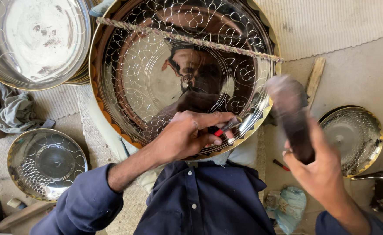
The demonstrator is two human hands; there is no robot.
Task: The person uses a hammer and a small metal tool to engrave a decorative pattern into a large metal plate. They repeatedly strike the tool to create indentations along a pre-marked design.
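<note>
**Large engraved tray under tool and mallet**

I record a large round metal tray (156, 74) as the work piece. It is polished, cut with looped floral patterns, and edged with a gold and dark scalloped rim. It lies tilted across the person's lap, its lower edge just above the dark blue shirt (204, 200). A twisted cord (187, 38) runs across its upper part.

The left hand (187, 135) rests on the tray's lower rim, fingers closed around a small metal chisel with a red band (227, 127), whose tip meets the tray surface near that rim. The right hand (322, 167) is off the tray's right side, clenched around the handle of a dark mallet (292, 115); the mallet head is blurred and stands raised just beside the tray's right edge.

Beyond the tray: a second polished dish (34, 39) sits to its upper left, the rims close together. A smaller patterned plate (47, 164) lies below left of the tray on the mat. Another patterned plate (352, 139) lies to the tray's right, beyond the mallet. A grey rag (15, 111) lies left of the tray. A wooden stick (314, 80) lies right of the tray's upper edge. A pale blue cloth (289, 206) lies below right of the tray.
</note>
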